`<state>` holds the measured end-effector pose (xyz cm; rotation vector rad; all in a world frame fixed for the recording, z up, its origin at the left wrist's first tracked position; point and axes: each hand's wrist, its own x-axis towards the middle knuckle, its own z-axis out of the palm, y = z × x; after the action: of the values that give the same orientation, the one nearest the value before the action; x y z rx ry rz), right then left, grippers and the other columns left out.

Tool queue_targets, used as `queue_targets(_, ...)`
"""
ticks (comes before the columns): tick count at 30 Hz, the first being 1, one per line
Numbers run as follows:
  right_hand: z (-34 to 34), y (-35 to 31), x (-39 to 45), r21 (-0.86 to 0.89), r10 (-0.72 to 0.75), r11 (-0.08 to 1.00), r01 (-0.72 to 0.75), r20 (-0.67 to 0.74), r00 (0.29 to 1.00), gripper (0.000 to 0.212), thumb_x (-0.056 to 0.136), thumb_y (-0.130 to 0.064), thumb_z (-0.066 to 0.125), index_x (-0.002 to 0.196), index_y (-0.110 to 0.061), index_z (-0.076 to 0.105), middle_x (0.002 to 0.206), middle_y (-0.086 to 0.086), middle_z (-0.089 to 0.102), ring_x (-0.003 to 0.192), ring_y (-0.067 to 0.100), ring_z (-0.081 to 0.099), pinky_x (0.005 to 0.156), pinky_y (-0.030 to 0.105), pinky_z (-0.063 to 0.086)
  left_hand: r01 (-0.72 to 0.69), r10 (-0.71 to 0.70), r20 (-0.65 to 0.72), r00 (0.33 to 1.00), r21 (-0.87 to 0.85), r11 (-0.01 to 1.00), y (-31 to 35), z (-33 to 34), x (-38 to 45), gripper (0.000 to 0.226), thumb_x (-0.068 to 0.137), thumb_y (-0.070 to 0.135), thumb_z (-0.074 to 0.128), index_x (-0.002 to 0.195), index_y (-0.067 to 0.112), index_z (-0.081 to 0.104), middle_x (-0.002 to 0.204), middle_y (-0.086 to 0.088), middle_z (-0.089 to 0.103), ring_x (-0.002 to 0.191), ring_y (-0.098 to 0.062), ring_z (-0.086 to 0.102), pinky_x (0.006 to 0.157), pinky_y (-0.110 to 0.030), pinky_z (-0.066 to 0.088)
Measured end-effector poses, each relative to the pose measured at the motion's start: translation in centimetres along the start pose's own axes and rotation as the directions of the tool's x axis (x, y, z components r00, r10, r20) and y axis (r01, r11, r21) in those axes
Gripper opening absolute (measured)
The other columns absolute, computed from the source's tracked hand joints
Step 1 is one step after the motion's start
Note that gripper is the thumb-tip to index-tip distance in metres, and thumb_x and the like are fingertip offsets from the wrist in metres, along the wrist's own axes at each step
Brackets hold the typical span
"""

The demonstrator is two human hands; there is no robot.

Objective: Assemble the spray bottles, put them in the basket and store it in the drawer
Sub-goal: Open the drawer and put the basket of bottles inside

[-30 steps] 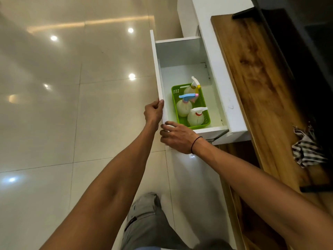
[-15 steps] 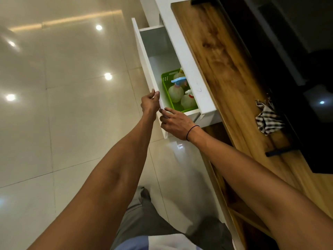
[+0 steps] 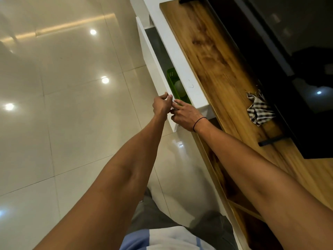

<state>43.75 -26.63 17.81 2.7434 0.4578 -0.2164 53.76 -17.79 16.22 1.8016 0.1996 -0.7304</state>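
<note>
The white drawer (image 3: 153,56) stands only a narrow gap out of the cabinet. In that gap I see one end of the green basket (image 3: 172,78) and the pale round body of one spray bottle (image 3: 179,87); the other bottles are hidden under the white cabinet top (image 3: 180,51). My left hand (image 3: 161,105) grips the top edge of the drawer front near its near end, fingers curled on the outside. My right hand (image 3: 185,116) presses on the same end with fairly straight fingers, its index finger lying along the edge.
A wooden shelf top (image 3: 216,51) runs along the right, with a crumpled checked cloth (image 3: 259,109) on it. A black screen on a stand (image 3: 288,51) sits behind. Glossy floor tiles (image 3: 72,105) spread to the left. My legs are at the bottom.
The drawer has slid in from wide open to nearly closed, covering most of the basket and bottles. Both hands stayed on the drawer front and moved with it.
</note>
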Motion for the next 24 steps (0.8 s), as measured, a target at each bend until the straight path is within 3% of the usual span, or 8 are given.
queue_targets(5,0.8,1.1,-0.7,-0.024,0.033,0.999,-0.031,0.061,0.998,0.020,0.097,-0.023,0.069,0.113,-0.018,0.081,0.139,0.005,0.069,0.153,0.031,0.037,0.130,0.049,0.018,0.015,-0.015,0.060,0.998,-0.006,1.000,0.6,1.4,0.0,0.044,0.107,0.026,0.063,0.148,0.010,0.061,0.142,-0.018,0.067,0.120,-0.038,0.071,0.105,-0.051,0.059)
queue_targets(9,1.2,1.8,-1.2,-0.027,0.049,0.999,-0.047,0.098,0.994,0.020,0.096,-0.025,0.069,0.112,-0.019,0.080,0.138,0.005,0.070,0.156,0.032,0.033,0.131,0.051,0.017,0.043,-0.034,0.157,0.987,-0.054,0.998,0.9,2.3,-0.6,0.046,0.112,0.023,0.053,0.157,0.013,0.051,0.150,-0.015,0.061,0.134,-0.036,0.063,0.108,-0.049,0.057)
queue_targets(13,1.8,2.6,-2.0,-0.045,0.061,0.997,-0.057,0.103,0.993,0.018,0.095,-0.027,0.069,0.109,-0.022,0.080,0.142,0.006,0.066,0.158,0.034,0.026,0.131,0.053,0.013,0.047,-0.040,0.247,0.968,-0.022,0.999,0.7,2.8,-1.3,0.049,0.114,0.027,0.046,0.162,0.021,0.042,0.152,-0.013,0.060,0.130,-0.032,0.065,0.107,-0.046,0.057)
queue_targets(16,2.3,2.9,-2.5,-0.057,0.065,0.997,-0.060,0.094,0.993,0.017,0.095,-0.028,0.069,0.107,-0.023,0.081,0.140,0.006,0.067,0.157,0.033,0.030,0.130,0.055,0.015,0.026,-0.024,0.306,0.952,-0.003,1.000,0.3,2.9,-1.8,0.050,0.114,0.032,0.045,0.163,0.021,0.042,0.152,-0.014,0.060,0.130,-0.031,0.066,0.104,-0.044,0.058)
queue_targets(21,3.3,2.6,-3.3,-0.077,0.123,0.990,-0.119,0.055,0.991,0.025,0.095,-0.025,0.069,0.116,-0.019,0.079,0.139,0.009,0.067,0.154,0.034,0.035,0.129,0.058,0.018,-0.045,0.018,0.423,0.906,0.054,0.998,-0.9,2.6,-2.6,0.053,0.112,0.044,0.046,0.162,0.029,0.041,0.151,-0.006,0.061,0.109,-0.017,0.071,0.107,-0.045,0.058)
queue_targets(24,3.5,1.4,-3.9,-0.092,0.202,0.976,-0.195,0.070,0.977,0.029,0.096,-0.028,0.067,0.123,-0.019,0.076,0.147,0.011,0.061,0.157,0.033,0.029,0.130,0.057,0.013,-0.095,0.030,0.499,0.866,0.105,0.990,-1.7,2.0,-3.5,0.059,0.111,0.052,0.044,0.165,0.034,0.033,0.162,0.001,0.050,0.121,-0.021,0.068,0.110,-0.048,0.055)
